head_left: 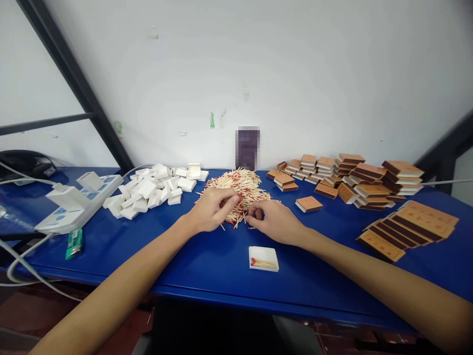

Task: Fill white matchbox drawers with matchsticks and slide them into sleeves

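Note:
A large heap of loose red-tipped matches (240, 183) lies in the middle of the blue table. My left hand (214, 209) is at the heap's left front, its thumb and fingers closed together against the matches. My right hand (275, 221) rests at the heap's right front edge with fingers curled in a pinch. Whatever either hand holds is hidden by the fingers and the matches behind. Nearer to me, a white matchbox tray (269, 255) lies flat and open, with several matches in a row along its front side.
White matchbox trays (148, 190) are piled at the left, beside a power strip (88, 199) and a green packet (74, 242). Orange matchbox sleeves (410, 224) lie fanned at the right. Stacked matchboxes (360, 177) stand behind them. A single matchbox (309, 203) lies nearer the heap.

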Available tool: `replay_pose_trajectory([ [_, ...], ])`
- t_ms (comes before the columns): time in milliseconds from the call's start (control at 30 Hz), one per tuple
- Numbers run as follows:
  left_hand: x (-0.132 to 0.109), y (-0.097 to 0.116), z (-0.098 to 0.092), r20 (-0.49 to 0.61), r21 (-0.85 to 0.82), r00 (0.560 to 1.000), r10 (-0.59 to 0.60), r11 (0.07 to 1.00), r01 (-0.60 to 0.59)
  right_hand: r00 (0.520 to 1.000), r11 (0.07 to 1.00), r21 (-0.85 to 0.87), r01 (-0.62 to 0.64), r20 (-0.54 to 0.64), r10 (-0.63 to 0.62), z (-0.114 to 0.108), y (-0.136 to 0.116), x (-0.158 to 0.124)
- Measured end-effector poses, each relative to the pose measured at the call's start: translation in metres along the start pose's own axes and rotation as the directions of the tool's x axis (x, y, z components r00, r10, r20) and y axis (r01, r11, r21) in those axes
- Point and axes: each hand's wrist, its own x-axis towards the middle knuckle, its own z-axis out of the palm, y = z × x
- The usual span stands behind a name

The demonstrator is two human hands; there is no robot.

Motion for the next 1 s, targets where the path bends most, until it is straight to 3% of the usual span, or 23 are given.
replay_pose_trajectory([
  [233, 0.002, -0.002, 0.002, 0.087, 0.229, 0.996, 0.022, 0.973, -0.042, 0.999, 0.998, -0.02, -0.055, -0.004, 0.054, 0.0, -0.006, 0.002],
  [333, 0.003, -0.002, 0.002, 0.091, 0.24, 0.996, -0.01, 0.971, -0.012, 0.999, 0.999, 0.002, -0.053, 0.003, 0.053, -0.001, -0.004, 0.004],
  [533, 0.003, -0.003, 0.004, 0.021, 0.191, 0.998, -0.067, 0.98, 0.062, 0.989, 0.988, 0.041, 0.149, 0.007, -0.149, 0.0, 0.007, 0.002],
  [700, 0.001, -0.007, 0.005, 0.012, 0.17, 0.995, -0.103, 0.98, 0.099, 0.971, 0.97, 0.046, 0.237, 0.019, -0.238, -0.002, 0.013, 0.002],
  [867, 0.0, -0.006, 0.006, 0.079, 0.221, 0.994, -0.078, 0.974, 0.058, 0.951, 0.951, 0.043, 0.307, 0.02, -0.308, -0.007, 0.021, -0.002],
  [1000, 0.002, -0.006, 0.006, 0.041, 0.239, 0.998, -0.04, 0.971, 0.029, 0.937, 0.937, -0.007, 0.348, -0.011, -0.348, -0.01, 0.029, -0.008],
])
